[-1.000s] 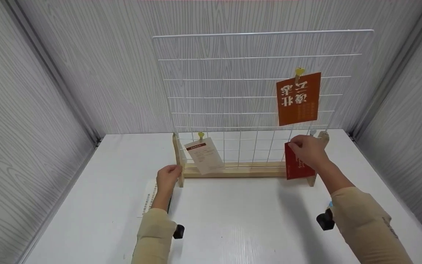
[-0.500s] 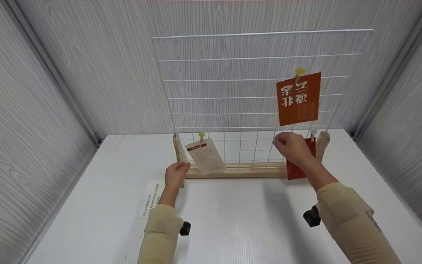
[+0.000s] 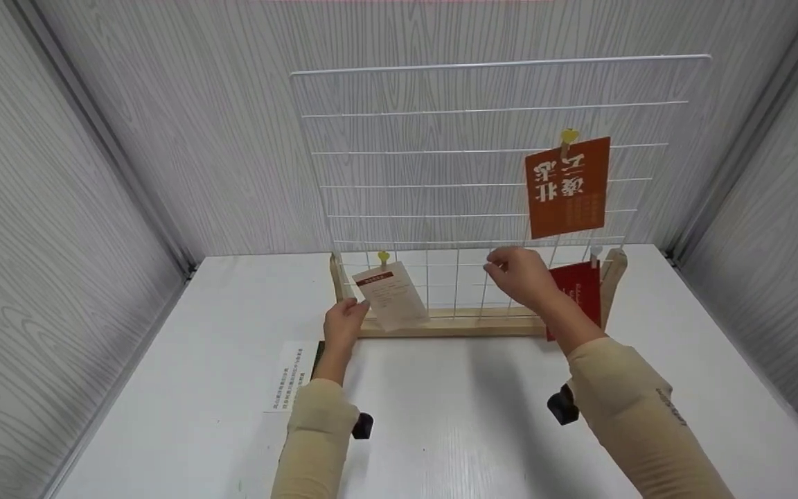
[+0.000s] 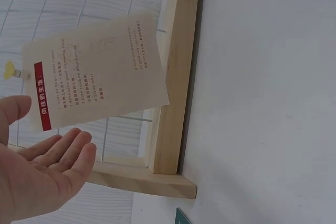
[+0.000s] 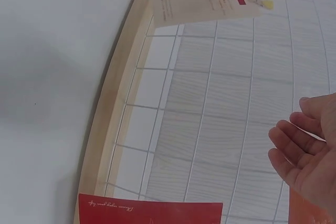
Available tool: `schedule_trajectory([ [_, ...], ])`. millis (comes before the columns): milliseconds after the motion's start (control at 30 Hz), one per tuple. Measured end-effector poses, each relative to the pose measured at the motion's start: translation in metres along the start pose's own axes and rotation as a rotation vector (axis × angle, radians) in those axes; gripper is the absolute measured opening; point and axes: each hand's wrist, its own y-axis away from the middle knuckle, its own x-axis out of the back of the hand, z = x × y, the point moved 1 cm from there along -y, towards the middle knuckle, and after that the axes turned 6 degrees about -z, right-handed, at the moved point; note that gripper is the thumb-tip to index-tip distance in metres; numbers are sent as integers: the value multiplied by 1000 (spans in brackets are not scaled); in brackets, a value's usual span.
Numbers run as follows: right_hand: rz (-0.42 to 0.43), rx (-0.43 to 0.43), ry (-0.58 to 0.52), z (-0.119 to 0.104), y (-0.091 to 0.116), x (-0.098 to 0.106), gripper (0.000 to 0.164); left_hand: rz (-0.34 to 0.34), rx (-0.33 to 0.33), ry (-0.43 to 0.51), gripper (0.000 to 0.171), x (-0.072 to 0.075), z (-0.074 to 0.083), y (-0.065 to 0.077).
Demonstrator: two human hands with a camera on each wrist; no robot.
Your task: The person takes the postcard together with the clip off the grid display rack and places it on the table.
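My left hand (image 3: 343, 324) is beside the white card (image 3: 392, 299) with a dark red band, which hangs tilted from a yellow heart clip (image 3: 384, 257) low on the wire grid (image 3: 503, 150). In the left wrist view its thumb and relaxed fingers are apart, with nothing between them. My right hand (image 3: 525, 277) hovers before the grid's lower middle, left of the red card (image 3: 574, 277). Its fingers (image 5: 286, 145) look loosely bent and hold nothing. The red card hangs from a pale clip (image 3: 596, 252); my right forearm covers part of it.
Above the red card an orange card (image 3: 568, 208) with white characters hangs from another yellow heart clip (image 3: 569, 136). A wooden base (image 3: 468, 327) supports the grid on the white table (image 3: 433, 409). Printed paper (image 3: 288, 378) lies left of my left forearm, with a dark green edge showing.
My right hand has let go of the red card and moved left, leaving the card hanging. My left hand has shifted right, from the wooden side post to the white card's edge.
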Motion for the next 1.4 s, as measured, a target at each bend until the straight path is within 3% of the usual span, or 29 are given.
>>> schedule_trajectory([
  [367,-19,47,31,-29,-15,-30,22,43,14,49,43,-5,-4,-1],
  [600,-38,68,50,-44,-26,-47,25,77,-17,91,37,-8,-5,0],
  [767,-53,70,58,-51,-31,-58,26,84,-39,95,36,-12,-3,-2],
  [1067,-75,54,89,-61,-39,-71,31,74,-11,116,37,-16,-4,-2],
  [1400,-70,69,78,-64,-47,-80,33,125,-57,95,33,-19,-1,-3],
])
